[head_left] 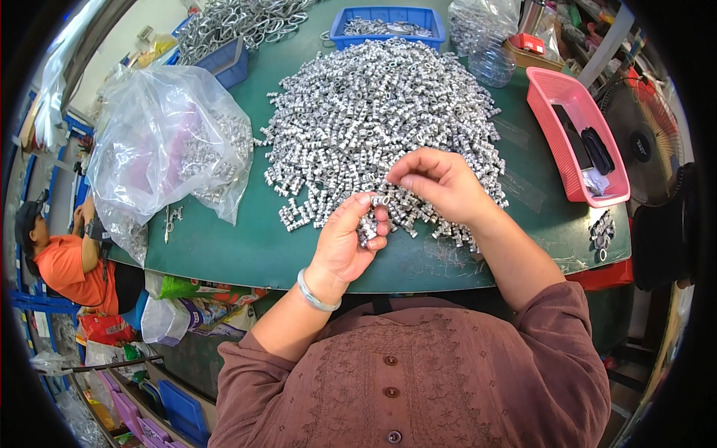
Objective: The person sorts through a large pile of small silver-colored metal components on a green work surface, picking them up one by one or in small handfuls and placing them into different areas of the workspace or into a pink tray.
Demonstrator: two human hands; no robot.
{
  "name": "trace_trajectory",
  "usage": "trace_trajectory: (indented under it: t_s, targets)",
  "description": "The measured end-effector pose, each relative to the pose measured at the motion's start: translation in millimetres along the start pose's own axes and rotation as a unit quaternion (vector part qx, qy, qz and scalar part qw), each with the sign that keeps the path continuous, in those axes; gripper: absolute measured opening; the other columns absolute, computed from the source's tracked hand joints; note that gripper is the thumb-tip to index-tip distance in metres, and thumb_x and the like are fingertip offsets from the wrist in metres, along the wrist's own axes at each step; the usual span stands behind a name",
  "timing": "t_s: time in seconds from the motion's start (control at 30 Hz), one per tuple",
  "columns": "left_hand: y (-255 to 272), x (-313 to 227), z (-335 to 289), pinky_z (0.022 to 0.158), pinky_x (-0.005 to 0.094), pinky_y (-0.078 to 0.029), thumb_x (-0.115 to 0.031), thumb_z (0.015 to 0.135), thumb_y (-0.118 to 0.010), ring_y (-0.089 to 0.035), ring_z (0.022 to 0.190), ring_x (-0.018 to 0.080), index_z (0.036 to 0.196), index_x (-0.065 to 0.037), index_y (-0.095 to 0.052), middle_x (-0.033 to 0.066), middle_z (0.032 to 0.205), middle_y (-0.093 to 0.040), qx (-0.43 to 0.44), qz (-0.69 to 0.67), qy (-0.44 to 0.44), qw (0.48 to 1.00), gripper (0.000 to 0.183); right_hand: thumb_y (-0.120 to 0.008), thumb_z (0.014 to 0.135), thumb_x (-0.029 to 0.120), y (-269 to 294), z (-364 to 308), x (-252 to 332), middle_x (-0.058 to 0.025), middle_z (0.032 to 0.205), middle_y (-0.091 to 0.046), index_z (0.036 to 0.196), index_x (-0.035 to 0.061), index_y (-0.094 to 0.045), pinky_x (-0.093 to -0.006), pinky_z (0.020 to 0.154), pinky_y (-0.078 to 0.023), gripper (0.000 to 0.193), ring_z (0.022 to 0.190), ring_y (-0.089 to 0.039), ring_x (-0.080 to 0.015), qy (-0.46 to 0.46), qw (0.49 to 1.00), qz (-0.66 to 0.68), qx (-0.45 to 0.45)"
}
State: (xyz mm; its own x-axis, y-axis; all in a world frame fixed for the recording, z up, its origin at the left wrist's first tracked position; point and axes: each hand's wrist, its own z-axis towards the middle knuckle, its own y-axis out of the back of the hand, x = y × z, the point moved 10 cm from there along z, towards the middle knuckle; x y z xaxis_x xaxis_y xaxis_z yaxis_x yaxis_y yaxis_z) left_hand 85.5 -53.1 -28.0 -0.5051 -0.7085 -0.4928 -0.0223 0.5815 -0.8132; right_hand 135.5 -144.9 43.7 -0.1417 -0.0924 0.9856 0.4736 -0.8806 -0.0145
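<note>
Left hand (345, 233), curled, held a few fittings (367, 228); right hand (449, 187) near-pinched, grip unclear; large pile (381, 112) beyond both seemed outstanding.

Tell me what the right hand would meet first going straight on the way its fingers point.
The right hand would probably meet the pile of metal parts first; its height above them is unclear.

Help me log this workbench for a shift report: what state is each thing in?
Left hand: curled around small metal fittings
Right hand: thumb and forefinger close together; grip unclear
Metal fittings pile: heaped, loose
Clear plastic bag: bulging, partly filled
Shallow blue tray: open, holding contents
Pink basket: open, partly filled
Fan: spinning or still, cannot tell
</note>
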Motion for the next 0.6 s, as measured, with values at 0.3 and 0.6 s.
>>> trace_trajectory:
  t_s: [0.3, 0.6]
  targets:
    - [2, -4, -3, 0.049, 0.0226, -0.041, -0.027, 0.085, -0.048, -0.051, 0.07, 0.0186, 0.089, -0.01, -0.054, 0.0071, 0.08, -0.053, 0.0, -0.029, -0.008, 1.0, 0.018, -0.062, 0.068, 0.009, 19, 15, 28, -0.009, 0.077, -0.056, 0.079, 0.0047, -0.06, -0.0383, 0.069, -0.041, 0.012, 0.079, -0.052, -0.0278, 0.177, 0.866, -0.449, -0.134]
    - [10, -6, -2, 0.049, 0.0217, -0.039, -0.019, 0.083, -0.054, -0.049, 0.072, 0.0185, 0.094, -0.01, -0.054, 0.0053, 0.079, -0.052, 0.022, -0.018, -0.021, 0.999, 0.014, -0.066, 0.065, 0.018, -12, 30, 16, -0.0057, 0.076, -0.051, 0.076, 0.0101, -0.06, -0.0388, 0.073, -0.036, 0.014, 0.082, -0.048, -0.0257, 0.165, 0.816, -0.551, -0.059]
